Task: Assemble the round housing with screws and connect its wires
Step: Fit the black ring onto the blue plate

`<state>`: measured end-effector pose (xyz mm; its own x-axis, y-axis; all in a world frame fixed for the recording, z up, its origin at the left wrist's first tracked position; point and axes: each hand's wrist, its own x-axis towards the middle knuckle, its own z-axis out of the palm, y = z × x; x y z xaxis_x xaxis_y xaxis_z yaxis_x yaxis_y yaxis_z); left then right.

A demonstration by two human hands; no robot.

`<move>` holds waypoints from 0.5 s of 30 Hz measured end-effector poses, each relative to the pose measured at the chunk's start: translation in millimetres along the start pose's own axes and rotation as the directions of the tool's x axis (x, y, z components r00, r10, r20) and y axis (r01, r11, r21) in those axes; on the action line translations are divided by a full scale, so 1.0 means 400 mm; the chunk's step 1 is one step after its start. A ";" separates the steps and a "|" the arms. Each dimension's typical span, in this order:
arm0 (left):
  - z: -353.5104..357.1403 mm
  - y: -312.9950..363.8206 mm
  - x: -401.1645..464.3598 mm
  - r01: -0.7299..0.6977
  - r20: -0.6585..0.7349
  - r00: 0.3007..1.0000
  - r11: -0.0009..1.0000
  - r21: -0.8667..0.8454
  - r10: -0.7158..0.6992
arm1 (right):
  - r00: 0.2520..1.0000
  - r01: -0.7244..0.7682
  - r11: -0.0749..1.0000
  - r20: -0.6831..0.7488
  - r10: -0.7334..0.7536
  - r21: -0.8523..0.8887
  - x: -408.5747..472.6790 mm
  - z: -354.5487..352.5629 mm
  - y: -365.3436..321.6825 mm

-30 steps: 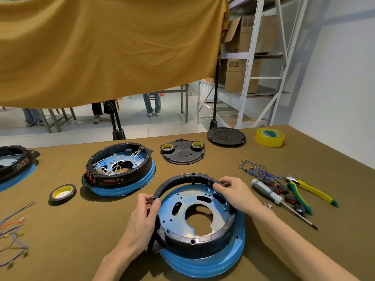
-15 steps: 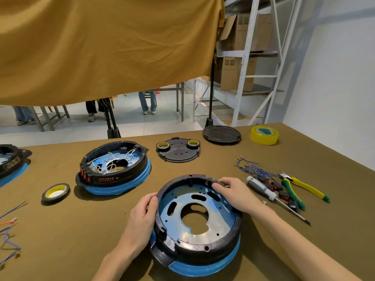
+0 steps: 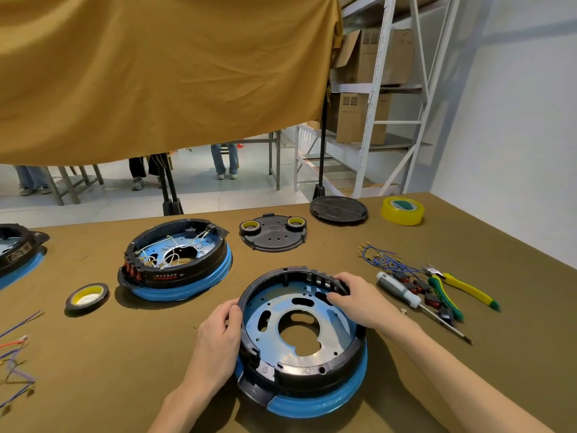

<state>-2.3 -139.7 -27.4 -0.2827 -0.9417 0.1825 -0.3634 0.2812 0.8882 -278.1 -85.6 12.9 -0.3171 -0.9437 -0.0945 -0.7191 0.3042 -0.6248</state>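
While round housing (image 3: 301,335) lies between them, left hand (image 3: 218,335) grips rim; right hand (image 3: 359,300) likewise

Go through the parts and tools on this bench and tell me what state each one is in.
Near round black housing: unwired, gripped by both hands.
Far wired black housing: open, wires inside.
White-handled screwdriver: lying unused.
Left hand: gripping rim.
Right hand: gripping rim.

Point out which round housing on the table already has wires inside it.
The housing behind and left of the hands: white wires loop across its plate. The housing held by the left hand and right hand shows a bare plate.
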 end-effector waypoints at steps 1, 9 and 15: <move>0.000 0.004 0.000 0.004 -0.003 1.000 1.000 0.002 -0.004 | 1.000 -0.006 0.999 -0.018 0.006 -0.032 -0.007 0.002 0.005; 0.013 0.014 -0.007 0.054 -0.046 0.998 0.989 0.140 -0.048 | 0.998 0.006 0.999 -0.059 -0.009 -0.047 0.022 -0.035 -0.018; 0.024 0.003 -0.015 0.007 0.067 0.998 1.000 0.007 -0.007 | 0.982 -0.032 0.999 -0.188 0.030 -0.009 0.002 -0.021 -0.011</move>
<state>-9.5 -131.9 -31.4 -0.3391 -0.9292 0.1470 -0.3717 0.2759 0.8864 -280.4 -86.4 22.1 -0.4488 -0.8930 0.0338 -0.7141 0.3357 -0.6143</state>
